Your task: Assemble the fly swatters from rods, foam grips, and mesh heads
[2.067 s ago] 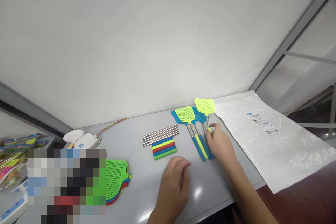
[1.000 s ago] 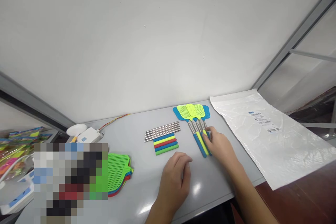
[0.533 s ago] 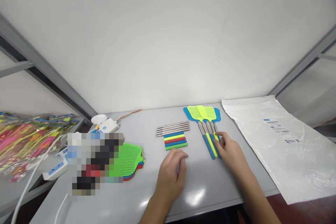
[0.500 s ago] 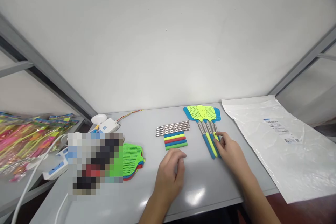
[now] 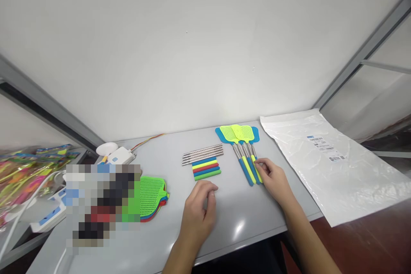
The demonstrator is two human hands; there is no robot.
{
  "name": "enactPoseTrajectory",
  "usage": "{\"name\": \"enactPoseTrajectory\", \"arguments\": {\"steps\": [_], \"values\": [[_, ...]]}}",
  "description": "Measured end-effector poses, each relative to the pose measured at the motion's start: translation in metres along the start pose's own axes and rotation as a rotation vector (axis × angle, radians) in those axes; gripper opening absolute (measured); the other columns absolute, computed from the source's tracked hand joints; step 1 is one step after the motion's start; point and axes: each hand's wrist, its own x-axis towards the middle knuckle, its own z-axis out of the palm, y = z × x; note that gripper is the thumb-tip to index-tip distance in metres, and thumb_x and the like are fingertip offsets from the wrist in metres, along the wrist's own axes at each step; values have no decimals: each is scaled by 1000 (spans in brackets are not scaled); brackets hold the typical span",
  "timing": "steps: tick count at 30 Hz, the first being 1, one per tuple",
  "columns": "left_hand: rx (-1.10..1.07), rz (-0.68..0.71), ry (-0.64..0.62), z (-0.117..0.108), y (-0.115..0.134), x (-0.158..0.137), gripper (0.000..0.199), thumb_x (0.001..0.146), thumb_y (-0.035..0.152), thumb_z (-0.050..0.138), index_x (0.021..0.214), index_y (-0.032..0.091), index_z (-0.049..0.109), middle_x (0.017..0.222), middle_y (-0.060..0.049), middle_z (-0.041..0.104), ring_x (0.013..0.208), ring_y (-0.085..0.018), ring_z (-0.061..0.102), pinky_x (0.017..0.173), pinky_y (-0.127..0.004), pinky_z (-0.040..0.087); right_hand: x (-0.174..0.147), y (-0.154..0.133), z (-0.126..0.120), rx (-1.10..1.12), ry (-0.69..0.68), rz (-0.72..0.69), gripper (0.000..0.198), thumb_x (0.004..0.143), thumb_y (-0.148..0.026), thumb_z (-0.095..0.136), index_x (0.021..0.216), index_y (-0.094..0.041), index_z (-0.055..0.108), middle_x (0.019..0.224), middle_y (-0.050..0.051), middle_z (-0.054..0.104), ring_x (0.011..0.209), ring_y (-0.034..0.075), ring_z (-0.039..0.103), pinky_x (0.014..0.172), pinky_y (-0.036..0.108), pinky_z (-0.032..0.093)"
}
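Note:
My right hand (image 5: 274, 180) is at the right side of the fly swatters, its bent fingers and thumb closed at the rightmost yellow handle (image 5: 260, 176). The overlapping swatters have yellow heads (image 5: 242, 133) over blue heads (image 5: 255, 135), metal shafts, and blue and yellow handles. My left hand (image 5: 199, 207) rests loosely curled above the table, with a gap between thumb and forefinger and nothing held. Just beyond it lie coloured grip tubes (image 5: 207, 174) in a row. Thin metal rods (image 5: 203, 154) lie side by side behind them.
Loose swatter heads, green on top (image 5: 152, 195), are stacked at left beside a pixelated patch. A white plastic mailer (image 5: 305, 158) covers the table's right end. A power strip (image 5: 48, 214), a white adapter (image 5: 120, 158) and cables sit at left, near bagged colourful items (image 5: 28, 180).
The camera view has turned slightly, so everything sits further left in the picture. Both hands keep nearly the same places relative to the swatters and tubes.

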Motion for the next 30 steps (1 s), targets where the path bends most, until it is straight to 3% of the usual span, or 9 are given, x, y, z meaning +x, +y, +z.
{"name": "enactPoseTrajectory", "arguments": {"steps": [12,17,20,25,27,30], "values": [[18,0,-4,1,-2,-3,16,92,16,42,96,21,58,95,-4,59,85,-16,57,72,-27,48,-2,-1,4,-16,38,-17,36,89,-51,45,92,-20,63,56,-4,40,54,16,43,54,27,34],[84,27,22,-14,-3,-10,17,92,14,42,98,20,56,94,-5,58,87,-17,56,77,-30,46,-4,-5,11,-157,42,-106,32,91,-47,45,96,-21,63,55,-3,44,54,17,46,59,29,38],[215,64,67,-35,-10,-19,18,90,12,43,100,20,57,95,-6,59,86,-19,56,77,-33,45,2,-26,19,-252,-36,-229,29,91,-45,44,98,-23,63,58,0,52,58,19,50,63,31,40],[414,60,212,-67,-22,-32,19,88,11,43,99,19,57,93,-7,59,86,-20,54,79,-36,44,33,-87,44,-436,-381,-525,23,93,-35,42,99,-26,63,87,4,69,76,22,61,72,33,40],[470,49,209,-68,-22,-33,20,88,10,44,100,19,57,94,-8,59,87,-21,53,79,-36,44,50,-111,58,-522,-459,-617,25,95,-29,39,97,-24,64,95,4,70,80,21,62,70,31,39],[559,55,83,-55,-16,-27,24,85,9,46,103,19,59,99,-9,58,89,-23,52,79,-38,45,75,-138,83,-589,-523,-680,25,95,-27,41,98,-22,65,96,5,70,85,21,62,72,29,38]]}}
